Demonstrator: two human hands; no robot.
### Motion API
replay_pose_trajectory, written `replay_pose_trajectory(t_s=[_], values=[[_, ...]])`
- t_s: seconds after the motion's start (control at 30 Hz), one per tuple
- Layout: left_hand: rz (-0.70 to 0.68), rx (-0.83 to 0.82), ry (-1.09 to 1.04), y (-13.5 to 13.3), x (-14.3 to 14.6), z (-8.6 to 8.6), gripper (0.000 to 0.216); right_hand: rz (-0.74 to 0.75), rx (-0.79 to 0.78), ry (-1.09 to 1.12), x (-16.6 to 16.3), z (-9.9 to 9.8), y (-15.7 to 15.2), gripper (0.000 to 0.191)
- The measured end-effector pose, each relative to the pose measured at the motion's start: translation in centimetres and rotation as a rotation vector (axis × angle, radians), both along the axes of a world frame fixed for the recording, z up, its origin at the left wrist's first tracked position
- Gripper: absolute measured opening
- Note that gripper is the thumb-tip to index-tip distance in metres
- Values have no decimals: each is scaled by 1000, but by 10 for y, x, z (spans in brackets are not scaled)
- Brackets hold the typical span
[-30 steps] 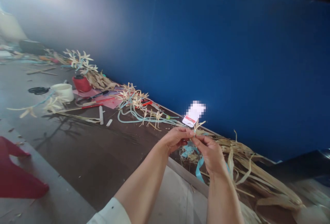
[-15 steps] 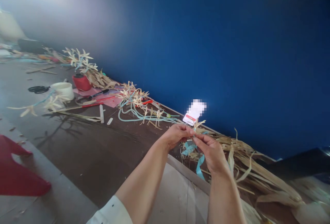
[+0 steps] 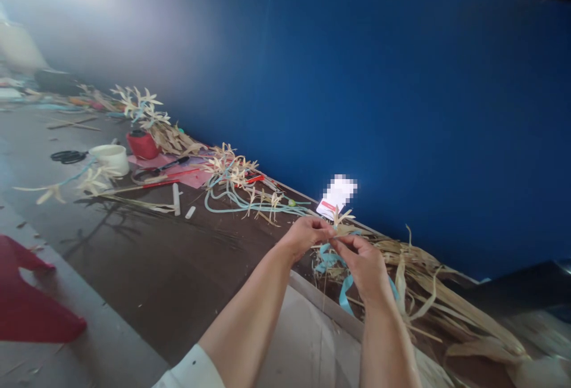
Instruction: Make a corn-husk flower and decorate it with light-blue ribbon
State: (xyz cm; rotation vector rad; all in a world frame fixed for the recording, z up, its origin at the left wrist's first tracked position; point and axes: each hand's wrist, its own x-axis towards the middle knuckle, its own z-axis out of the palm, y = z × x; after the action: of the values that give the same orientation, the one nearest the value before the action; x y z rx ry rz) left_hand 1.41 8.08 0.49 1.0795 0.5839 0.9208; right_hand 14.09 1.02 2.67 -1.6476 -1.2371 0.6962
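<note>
A small pale flower of dried husk [image 3: 342, 216] stands up from my fingertips, its petals spread. My left hand [image 3: 308, 236] is closed in a pinch at the flower's base, around its thin stem. Just right of it, my right hand [image 3: 363, 260] is also closed, thumb and forefinger meeting at the stem, seemingly on a light blue strip [image 3: 345, 296]. That strip curls below the fingers and passes behind the right wrist. My fingers hide most of the stem. Behind the flower, a phone with a lit screen [image 3: 332, 203] leans against the blue wall.
Dried husks [image 3: 464, 310] lie heaped on the right. Left of my hands are finished husk flowers [image 3: 229, 165] on blue stems, a red thread spool [image 3: 143, 145], a white cup [image 3: 116, 162] and black-handled scissors [image 3: 68, 156]. A red stool [image 3: 40, 304] stands at the lower left.
My hands stay together at the stem, with the flower turned slightly. The blue strip has shifted into a wider loop and now shows on the right side of my right wrist too.
</note>
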Motion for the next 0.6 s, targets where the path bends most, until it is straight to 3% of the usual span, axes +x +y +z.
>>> replay_pose_trajectory(t_s=[0.2,0.43,0.6], values=[[-25,4,-12,-1,0,1,30,7,10,-69,0,-1,0,31],[40,21,43,-2,2,2,28,-6,27,-93,-3,4,-2,30],[85,24,53,-3,3,3,35,-47,38,106,-2,-4,2,30]])
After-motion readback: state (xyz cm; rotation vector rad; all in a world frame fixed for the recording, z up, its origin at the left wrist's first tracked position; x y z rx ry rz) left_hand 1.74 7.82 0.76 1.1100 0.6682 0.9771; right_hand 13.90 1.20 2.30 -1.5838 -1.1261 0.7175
